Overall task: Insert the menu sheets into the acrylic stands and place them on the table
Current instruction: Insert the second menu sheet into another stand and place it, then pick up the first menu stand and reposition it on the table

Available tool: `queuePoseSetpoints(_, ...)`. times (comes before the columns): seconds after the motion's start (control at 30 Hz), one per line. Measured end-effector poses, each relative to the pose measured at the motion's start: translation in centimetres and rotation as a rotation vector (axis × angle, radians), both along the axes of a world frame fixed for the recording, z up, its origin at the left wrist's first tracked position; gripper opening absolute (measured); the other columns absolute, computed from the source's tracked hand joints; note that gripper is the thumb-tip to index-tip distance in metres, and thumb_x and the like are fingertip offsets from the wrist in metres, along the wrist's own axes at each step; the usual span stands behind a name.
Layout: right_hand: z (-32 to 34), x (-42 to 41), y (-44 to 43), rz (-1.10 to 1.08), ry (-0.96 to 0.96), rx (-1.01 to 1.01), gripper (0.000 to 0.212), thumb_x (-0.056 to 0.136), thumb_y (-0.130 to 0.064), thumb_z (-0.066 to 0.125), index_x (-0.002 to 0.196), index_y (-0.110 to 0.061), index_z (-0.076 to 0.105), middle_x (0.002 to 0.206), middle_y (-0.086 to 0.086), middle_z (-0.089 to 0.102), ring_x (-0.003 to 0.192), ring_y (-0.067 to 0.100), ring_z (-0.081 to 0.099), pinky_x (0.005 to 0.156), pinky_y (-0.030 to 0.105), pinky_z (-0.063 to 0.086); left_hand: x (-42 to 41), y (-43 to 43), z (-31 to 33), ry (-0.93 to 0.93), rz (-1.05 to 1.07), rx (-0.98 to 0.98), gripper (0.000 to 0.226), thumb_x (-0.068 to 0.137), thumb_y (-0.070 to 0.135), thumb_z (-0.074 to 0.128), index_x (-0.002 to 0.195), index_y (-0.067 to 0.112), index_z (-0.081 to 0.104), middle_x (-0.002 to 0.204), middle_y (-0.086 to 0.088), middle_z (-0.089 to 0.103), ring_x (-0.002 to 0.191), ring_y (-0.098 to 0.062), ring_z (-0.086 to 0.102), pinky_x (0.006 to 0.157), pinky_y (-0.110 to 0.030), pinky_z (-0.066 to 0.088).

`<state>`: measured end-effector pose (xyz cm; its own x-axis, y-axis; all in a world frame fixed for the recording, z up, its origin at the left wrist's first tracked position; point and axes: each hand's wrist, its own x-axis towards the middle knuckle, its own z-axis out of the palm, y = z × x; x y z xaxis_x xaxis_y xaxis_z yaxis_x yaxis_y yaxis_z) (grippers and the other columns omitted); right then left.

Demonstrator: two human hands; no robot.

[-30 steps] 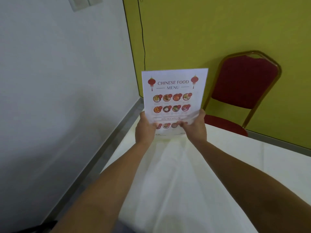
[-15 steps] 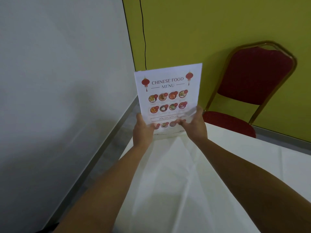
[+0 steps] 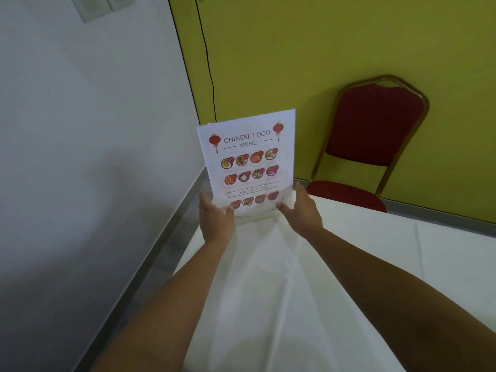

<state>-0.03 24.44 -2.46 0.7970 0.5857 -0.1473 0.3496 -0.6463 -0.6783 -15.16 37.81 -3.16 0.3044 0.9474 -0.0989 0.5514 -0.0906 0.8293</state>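
Both hands are out at the far end of the table (image 3: 335,264), gripping a menu sheet (image 3: 248,159) that stands upright and faces the camera. The left hand (image 3: 214,221) clasps the lower left corner, and the right hand (image 3: 302,210) clasps the lower right corner, thumb across the front near the bottom row of dish pictures. A faint clear edge and a glossy band show along the bottom of the sheet between the hands, which suggests it already sits inside an acrylic stand (image 3: 255,220); the plastic is too transparent to trace fully, so how deep the sheet is seated cannot be told. Holding it low and at both corners makes sense: that keeps the printed face unobstructed, steadies the wide flat panel against tipping, and puts the grip close to the base, where the weight would be set down. The bottom edge looks to be at or just above the white cloth near the far left corner of the table, though contact cannot be confirmed from this angle. The placement seems chosen so the menu faces inward toward whoever sits here, with the red chair (image 3: 370,146) close beside that end. The likely step in hand is setting the stand down squarely, and the risk is a tilt on the creased cloth.
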Motion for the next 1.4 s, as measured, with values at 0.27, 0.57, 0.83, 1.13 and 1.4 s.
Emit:
queuePoseSetpoints(0.27,0.4,-1.8,-9.1,0.017,-0.018,-0.192,0.082,0.096,-0.056,0.045,0.157,-0.017,0.008,0.166,0.0,0.004,0.149,0.025,0.018,0.111,0.047,0.033,-3.0,-6.9,-2.0,0.422,-0.132,0.024,0.078,0.095,0.035,0.059,0.154,0.007,0.016,0.161,-0.015,0.02,0.149,-0.031,0.02,0.121,-0.05,0.018)
queuePoseSetpoints(0.57,1.0,-6.1,-25.7,-0.078,-0.022,-0.17,0.083,0.095,-0.057,0.044,0.158,-0.015,0.008,0.166,-0.001,0.005,0.15,0.021,0.016,0.115,0.042,0.028,-1.7,-21.8,-0.5,0.48,-0.488,0.087,0.072,0.098,0.037,0.051,0.154,0.006,0.017,0.161,-0.013,0.019,0.149,-0.028,0.02,0.121,-0.045,0.016)
queuePoseSetpoints(0.83,1.1,-7.8,-40.5,-0.276,-0.016,-0.194,0.082,0.096,-0.055,0.045,0.157,-0.013,0.011,0.165,0.002,0.007,0.151,0.023,0.013,0.116,0.041,0.022,0.1,-35.1,0.3,0.392,-0.715,0.073,0.071,0.098,0.038,0.049,0.154,0.006,0.019,0.16,-0.012,0.023,0.147,-0.027,0.023,0.119,-0.039,0.021)
queuePoseSetpoints(1.13,1.5,-5.9,-50.7,-0.613,-0.013,-0.081,0.075,0.093,-0.051,0.052,0.153,-0.016,0.025,0.159,0.004,0.031,0.139,0.03,0.038,0.107,0.048,0.041,6.0,-44.8,2.0,0.207,-0.869,0.06,0.079,0.093,0.045,0.057,0.155,0.012,0.02,0.16,-0.008,0.027,0.146,-0.027,0.028,0.117,-0.04,0.028)
queuePoseSetpoints(1.4,1.7,-1.5,-54.8,-0.873,0.014,0.002,0.097,0.088,-0.048,0.065,0.157,-0.017,0.005,0.164,0.006,0.016,0.144,0.036,0.03,0.107,0.055,0.037,10.6,-50.9,2.1,-0.004,-0.92,0.006,0.094,0.087,0.036,0.066,0.156,0.017,0.005,0.158,-0.008,0.025,0.146,-0.028,0.025,0.113,-0.047,0.036)
